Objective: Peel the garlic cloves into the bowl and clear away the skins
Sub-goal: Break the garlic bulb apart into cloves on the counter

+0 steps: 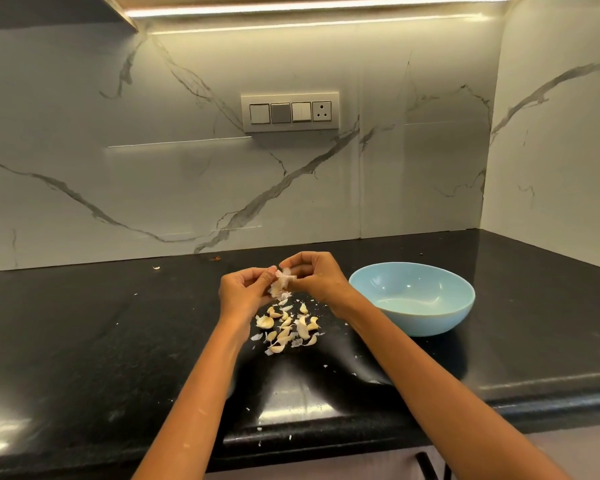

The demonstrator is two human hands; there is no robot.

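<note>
Round pale-blue glossy bowl (412, 299) sits just right of the right hand (312, 277), nothing visible inside. Left hand (245, 289) and right hand, fingers curled, together pinch a papery white garlic piece (282, 283). Loose cream garlic cloves (288, 329) and skins lie on the black stone counter (84, 341) below both hands.

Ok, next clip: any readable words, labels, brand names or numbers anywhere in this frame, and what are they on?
None can be read.
Switch plate on the marble wall: three rocker switches and a socket, no printed text visible.
Blue bowl: plain, no marking.
Black countertop: no label.
Garlic held between the left hand and right hand: no sticker or print.
</note>
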